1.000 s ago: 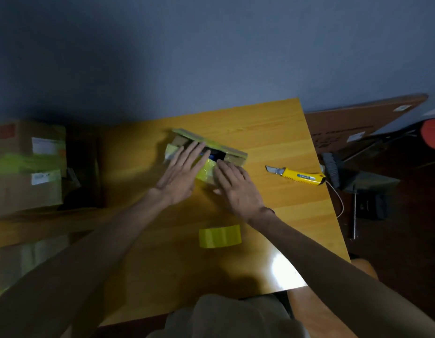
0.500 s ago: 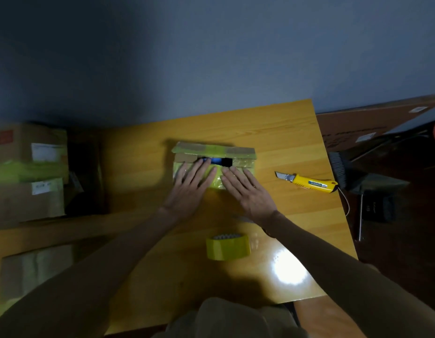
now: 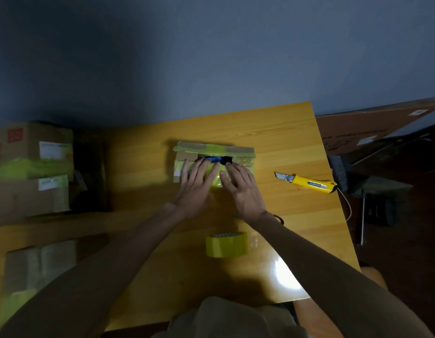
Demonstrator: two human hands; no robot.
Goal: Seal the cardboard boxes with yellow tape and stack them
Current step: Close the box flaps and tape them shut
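A small flat cardboard box (image 3: 238, 150) with yellow tape on it lies in the middle of the wooden table (image 3: 284, 132). Its far flap stands slightly raised, and a dark gap with something blue shows under it. My left hand (image 3: 195, 182) and my right hand (image 3: 239, 185) lie side by side with straight fingers pressing the near top face of the box. A roll of yellow tape (image 3: 227, 244) stands on the table nearer to me, between my forearms.
A yellow utility knife (image 3: 309, 182) with its blade out lies right of the box near the table's right edge. Taped cardboard boxes (image 3: 28, 167) are stacked at the left, with more below. A large brown carton (image 3: 358, 132) and a brush (image 3: 339, 169) sit beyond the right edge.
The box has turned from a slanted position to square with me, and both hands stayed flat on it, sliding slightly. The view shifted, so the tape roll appears lower.
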